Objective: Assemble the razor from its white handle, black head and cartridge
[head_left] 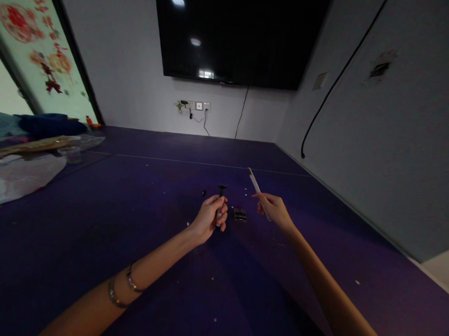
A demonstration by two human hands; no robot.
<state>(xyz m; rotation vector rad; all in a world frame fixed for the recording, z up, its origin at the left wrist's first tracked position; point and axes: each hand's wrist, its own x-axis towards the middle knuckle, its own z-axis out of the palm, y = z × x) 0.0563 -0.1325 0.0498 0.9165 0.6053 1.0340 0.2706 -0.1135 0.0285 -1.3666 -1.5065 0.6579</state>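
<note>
My left hand [207,216] is closed around the handle of a razor [222,187], whose dark head points up and away from me. Between the thumb and fingers of my right hand [277,211] is a slim white toothbrush [254,179], tilted with its head end up and to the left. The two tools are apart. On the purple surface [139,223], between my hands, lies a small clear case with dark pieces in it, like razor cartridges [240,215]. A small black piece [204,193] rests just left of the razor head.
White specks are scattered over the purple surface. Far left are a white sheet [24,180], flattened cardboard [33,147], a clear plastic cup [71,154] and blue cloth [51,124]. A television [235,33] hangs on the wall, with a black cable [338,81] at right.
</note>
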